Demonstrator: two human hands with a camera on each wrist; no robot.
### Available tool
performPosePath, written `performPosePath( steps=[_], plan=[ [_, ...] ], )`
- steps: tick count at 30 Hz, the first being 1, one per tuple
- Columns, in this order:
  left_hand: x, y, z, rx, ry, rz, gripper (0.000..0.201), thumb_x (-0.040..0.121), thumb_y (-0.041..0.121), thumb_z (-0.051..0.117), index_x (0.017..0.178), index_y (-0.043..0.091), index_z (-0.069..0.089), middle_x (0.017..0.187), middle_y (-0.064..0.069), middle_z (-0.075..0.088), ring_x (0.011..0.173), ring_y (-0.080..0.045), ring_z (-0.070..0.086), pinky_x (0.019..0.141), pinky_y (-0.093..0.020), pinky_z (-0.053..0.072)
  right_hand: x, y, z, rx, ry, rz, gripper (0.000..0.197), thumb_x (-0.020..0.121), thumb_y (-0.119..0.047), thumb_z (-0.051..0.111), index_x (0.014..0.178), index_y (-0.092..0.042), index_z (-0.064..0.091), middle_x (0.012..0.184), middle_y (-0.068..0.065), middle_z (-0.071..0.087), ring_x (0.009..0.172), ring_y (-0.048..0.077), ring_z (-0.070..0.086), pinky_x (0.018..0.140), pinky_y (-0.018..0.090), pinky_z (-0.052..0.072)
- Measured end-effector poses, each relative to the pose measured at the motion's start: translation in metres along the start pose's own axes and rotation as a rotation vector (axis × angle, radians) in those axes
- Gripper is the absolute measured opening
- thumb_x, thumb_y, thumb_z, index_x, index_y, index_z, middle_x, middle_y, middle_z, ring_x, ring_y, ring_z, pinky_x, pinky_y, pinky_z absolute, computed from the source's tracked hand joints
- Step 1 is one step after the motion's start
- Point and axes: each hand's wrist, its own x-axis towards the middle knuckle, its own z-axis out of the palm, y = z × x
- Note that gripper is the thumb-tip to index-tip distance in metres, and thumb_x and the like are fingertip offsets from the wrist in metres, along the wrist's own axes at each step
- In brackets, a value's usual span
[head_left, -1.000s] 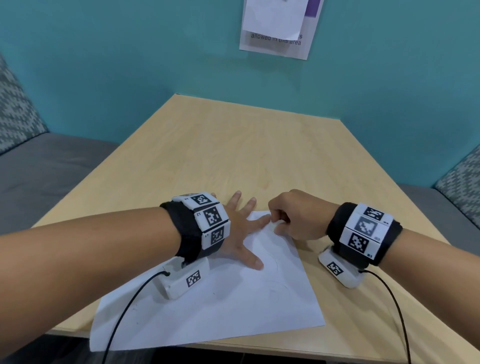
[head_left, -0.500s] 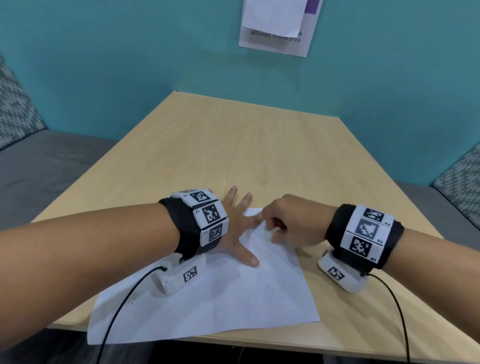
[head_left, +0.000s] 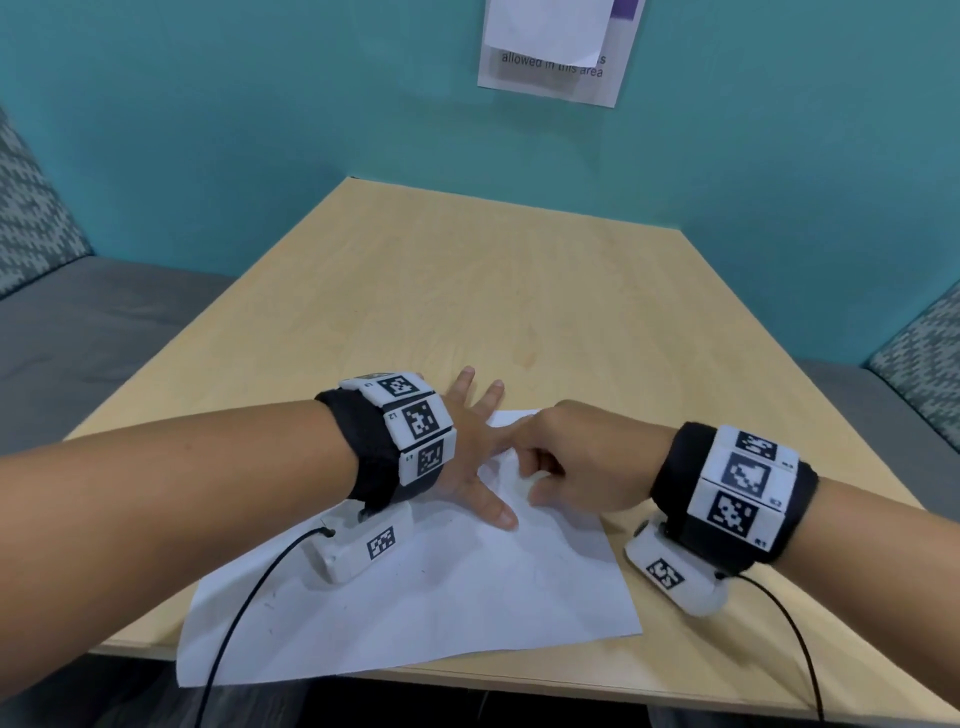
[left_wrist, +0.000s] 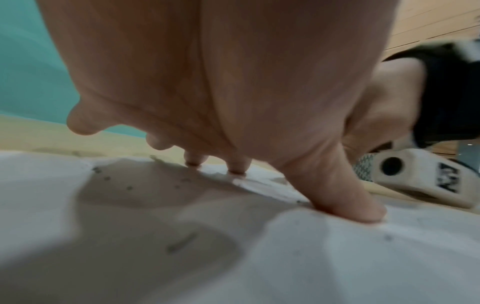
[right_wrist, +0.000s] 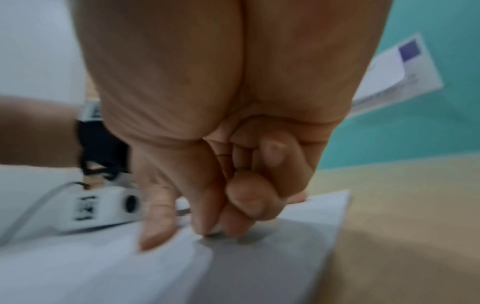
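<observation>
Right hand (head_left: 582, 457) edged closer to left hand (head_left: 470, 454) on one sheet (head_left: 467, 613).

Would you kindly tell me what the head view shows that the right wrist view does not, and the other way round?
Only the head view: the whole table, the paper hanging over its near edge, and marker bands on both wrists. Only the right wrist view: the right hand from below, its curled fingertips and thumb pinching a small white piece, too blurred to name, against the paper. Both: the paper, the left hand pressing on it, and the notice on the wall.
</observation>
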Motion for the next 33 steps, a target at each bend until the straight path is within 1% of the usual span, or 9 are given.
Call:
performPosePath(
  steps=[4, 8, 11, 14, 18, 20, 24, 29, 33],
  plan=[
    [0.001, 0.001, -0.003, 0.017, 0.021, -0.012, 0.109, 0.071, 0.089, 0.049, 0.149, 0.054, -0.02, 0.164, -0.007, -0.025, 0.146, -0.043, -0.028, 0.108, -0.077, -0.001, 0.0, 0.0, -0.004, 0.006, 0.021, 0.009, 0.034, 0.082, -0.017, 0.068, 0.066, -0.037, 0.046, 0.062, -0.014, 0.05, 0.057, 0.004, 0.046, 0.055, 0.016, 0.036],
    [-0.007, 0.002, -0.006, 0.046, 0.032, -0.008, 0.103, 0.078, 0.086, 0.044, 0.153, 0.047, -0.014, 0.162, -0.003, -0.03, 0.147, -0.036, -0.028, 0.11, -0.075, -0.003, 0.01, 0.007, -0.005, -0.034, 0.049, 0.069, 0.012, 0.082, -0.022, 0.069, 0.081, -0.021, 0.057, 0.067, -0.011, 0.051, 0.061, 0.008, 0.048, 0.057, 0.022, 0.037],
    [-0.019, -0.006, 0.0, 0.026, -0.011, 0.035, 0.109, 0.075, 0.086, 0.048, 0.151, 0.048, -0.021, 0.164, 0.001, -0.025, 0.152, -0.031, -0.017, 0.115, -0.07, 0.004, 0.013, 0.011, -0.004, -0.02, 0.067, 0.086, 0.011, 0.082, -0.023, 0.07, 0.089, -0.018, 0.063, 0.07, -0.009, 0.053, 0.066, 0.014, 0.049, 0.057, 0.021, 0.038],
    [-0.025, -0.011, 0.001, 0.018, -0.041, 0.029, 0.115, 0.074, 0.083, 0.054, 0.152, 0.044, -0.02, 0.164, 0.003, -0.024, 0.152, -0.027, -0.017, 0.116, -0.067, 0.007, 0.014, 0.01, -0.007, -0.019, 0.089, 0.108, 0.01, 0.082, -0.022, 0.069, 0.089, -0.017, 0.063, 0.071, -0.007, 0.055, 0.068, 0.016, 0.051, 0.057, 0.021, 0.039],
    [-0.025, -0.009, -0.001, 0.012, -0.05, 0.048, 0.113, 0.074, 0.081, 0.058, 0.151, 0.049, -0.018, 0.164, 0.002, -0.025, 0.152, -0.029, -0.018, 0.114, -0.07, 0.008, 0.007, -0.012, 0.004, 0.017, 0.029, -0.025, 0.008, 0.082, -0.02, 0.065, 0.089, -0.016, 0.062, 0.079, -0.001, 0.064, 0.068, 0.013, 0.054, 0.062, 0.025, 0.045],
    [-0.024, -0.01, 0.001, 0.016, -0.042, 0.058, 0.11, 0.074, 0.082, 0.056, 0.151, 0.051, -0.016, 0.164, 0.002, -0.026, 0.152, -0.03, -0.018, 0.113, -0.072, 0.009, 0.003, -0.022, 0.01, 0.004, 0.005, -0.09, 0.005, 0.083, -0.016, 0.062, 0.083, -0.018, 0.057, 0.072, -0.003, 0.06, 0.061, 0.006, 0.047, 0.06, 0.025, 0.041],
    [-0.023, -0.009, 0.001, 0.003, -0.056, 0.031, 0.114, 0.073, 0.083, 0.057, 0.149, 0.05, -0.022, 0.163, 0.004, -0.027, 0.151, -0.029, -0.019, 0.114, -0.071, 0.007, 0.014, -0.005, -0.004, -0.064, 0.09, 0.038, 0.011, 0.082, -0.016, 0.065, 0.093, -0.014, 0.066, 0.065, -0.015, 0.048, 0.061, 0.006, 0.046, 0.063, 0.024, 0.037],
    [-0.026, -0.006, -0.003, 0.033, -0.067, 0.046, 0.1, 0.075, 0.081, 0.056, 0.154, 0.05, 0.002, 0.163, 0.002, -0.028, 0.151, -0.03, -0.02, 0.114, -0.072, 0.007, 0.006, -0.028, 0.01, 0.004, -0.011, -0.101, 0.005, 0.082, -0.013, 0.061, 0.083, -0.017, 0.059, 0.064, -0.01, 0.052, 0.056, 0.003, 0.045, 0.054, 0.014, 0.035],
    [-0.024, -0.008, -0.001, 0.006, -0.085, 0.028, 0.114, 0.073, 0.082, 0.057, 0.152, 0.047, -0.017, 0.163, 0.004, -0.028, 0.151, -0.029, -0.02, 0.113, -0.072, 0.005, 0.018, -0.007, -0.007, -0.068, 0.099, 0.037, 0.006, 0.081, -0.015, 0.064, 0.087, -0.011, 0.065, 0.065, -0.01, 0.05, 0.062, 0.014, 0.048, 0.057, 0.022, 0.038]
  ],
)
